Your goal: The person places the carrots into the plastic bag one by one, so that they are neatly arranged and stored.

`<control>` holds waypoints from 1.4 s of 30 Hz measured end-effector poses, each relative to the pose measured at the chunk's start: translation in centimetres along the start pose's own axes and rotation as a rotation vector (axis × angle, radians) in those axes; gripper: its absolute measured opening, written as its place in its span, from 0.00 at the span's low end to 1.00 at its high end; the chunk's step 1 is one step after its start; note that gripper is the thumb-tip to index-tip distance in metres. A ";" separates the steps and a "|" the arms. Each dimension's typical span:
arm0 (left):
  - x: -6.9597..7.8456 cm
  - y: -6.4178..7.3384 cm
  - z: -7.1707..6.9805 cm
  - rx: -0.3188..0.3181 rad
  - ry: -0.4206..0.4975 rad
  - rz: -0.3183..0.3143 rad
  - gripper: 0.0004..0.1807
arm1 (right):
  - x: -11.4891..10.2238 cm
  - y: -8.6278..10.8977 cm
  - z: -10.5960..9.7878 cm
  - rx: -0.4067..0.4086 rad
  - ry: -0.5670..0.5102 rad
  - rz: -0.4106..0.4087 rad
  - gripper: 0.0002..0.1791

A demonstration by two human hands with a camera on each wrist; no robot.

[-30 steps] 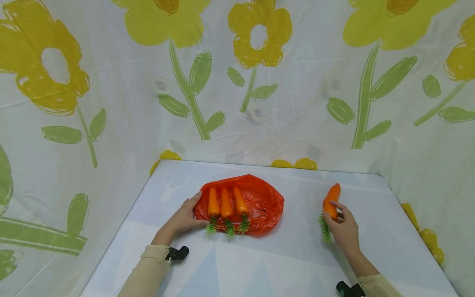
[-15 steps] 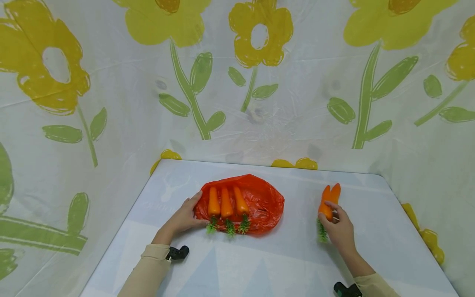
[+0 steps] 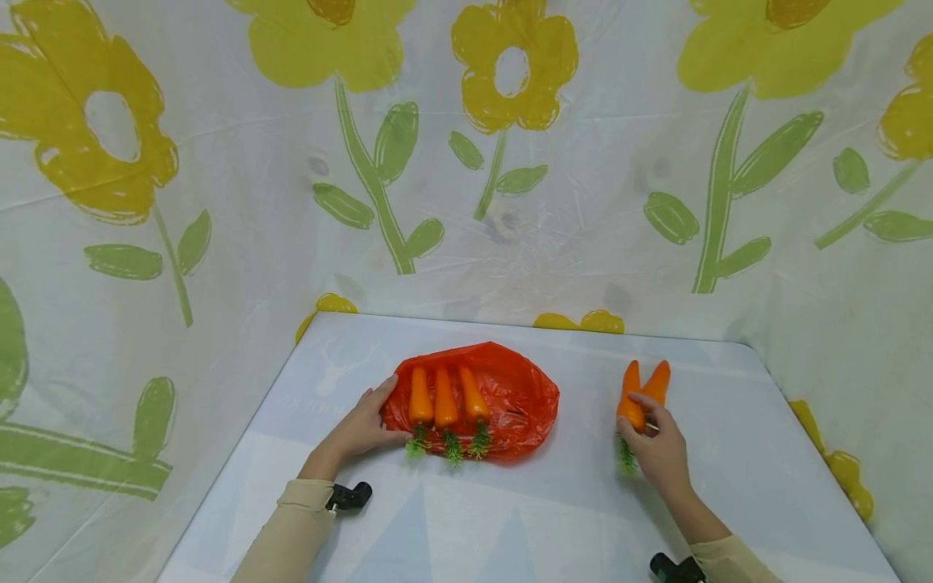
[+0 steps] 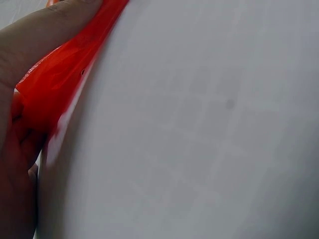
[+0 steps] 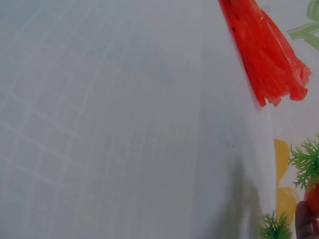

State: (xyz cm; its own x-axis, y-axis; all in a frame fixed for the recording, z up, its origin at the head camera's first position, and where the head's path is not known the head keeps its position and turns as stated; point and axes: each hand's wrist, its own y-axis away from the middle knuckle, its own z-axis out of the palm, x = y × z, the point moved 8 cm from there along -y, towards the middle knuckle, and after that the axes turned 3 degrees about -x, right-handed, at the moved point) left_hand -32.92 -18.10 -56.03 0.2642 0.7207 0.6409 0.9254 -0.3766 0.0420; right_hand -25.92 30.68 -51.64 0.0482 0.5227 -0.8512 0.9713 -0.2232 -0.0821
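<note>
My left hand (image 3: 362, 425) holds the left edge of a red plastic bag (image 3: 521, 397); in the left wrist view the thumb lies over the red film (image 4: 65, 74) with fingers behind it. On the bag sit a left carrot (image 3: 420, 398), a middle carrot (image 3: 444, 402) and a right carrot (image 3: 473, 397), green tops toward me. Over to the right, my right hand (image 3: 662, 449) pinches another orange carrot (image 3: 630, 384) between thumb and fingers. Just behind it lies one more carrot (image 3: 659, 379), its lower part hidden by the hand. The right wrist view catches only a green top (image 5: 308, 162) and a fingertip.
A white table (image 3: 452, 526) with pale blue triangles bears everything. Behind and beside it hangs a white cloth (image 3: 598, 178) printed with yellow flowers. Bare tabletop lies between the bag and the right hand. Each wrist wears a small black camera (image 3: 351, 495).
My right hand has shifted left with the pinched carrot, drawing it apart from the other carrot, which now shows beside it. The left hand and the bag have stayed put.
</note>
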 end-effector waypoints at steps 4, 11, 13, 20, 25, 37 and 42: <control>0.1 0.0 0.0 -0.001 0.003 0.003 0.65 | -0.2 0.0 0.4 -0.001 -0.006 -0.005 0.28; 0.1 0.0 0.0 0.003 -0.001 0.001 0.65 | -0.5 -0.1 1.0 -0.013 -0.014 -0.020 0.28; 0.1 0.1 0.0 0.004 0.000 -0.001 0.65 | -0.6 -0.1 1.1 -0.019 -0.011 -0.027 0.28; 0.0 0.1 0.0 0.003 0.001 -0.005 0.65 | -1.1 0.0 1.4 -0.027 -0.015 -0.037 0.27; -0.2 0.1 0.0 -0.001 0.001 -0.010 0.65 | -1.3 0.0 1.6 -0.025 -0.015 -0.039 0.27; -0.2 0.1 0.1 -0.009 0.007 -0.021 0.64 | -1.9 -0.1 2.4 -0.053 -0.048 -0.036 0.27; -0.2 0.1 0.1 -0.010 0.015 -0.033 0.65 | -2.1 -0.1 2.7 -0.079 -0.050 -0.012 0.27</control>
State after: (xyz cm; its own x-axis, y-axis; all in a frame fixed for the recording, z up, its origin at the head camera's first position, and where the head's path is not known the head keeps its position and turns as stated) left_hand -32.85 -18.22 -56.21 0.2298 0.7239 0.6506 0.9307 -0.3590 0.0707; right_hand -26.78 27.39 -51.19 0.0264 0.4829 -0.8753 0.9871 -0.1507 -0.0534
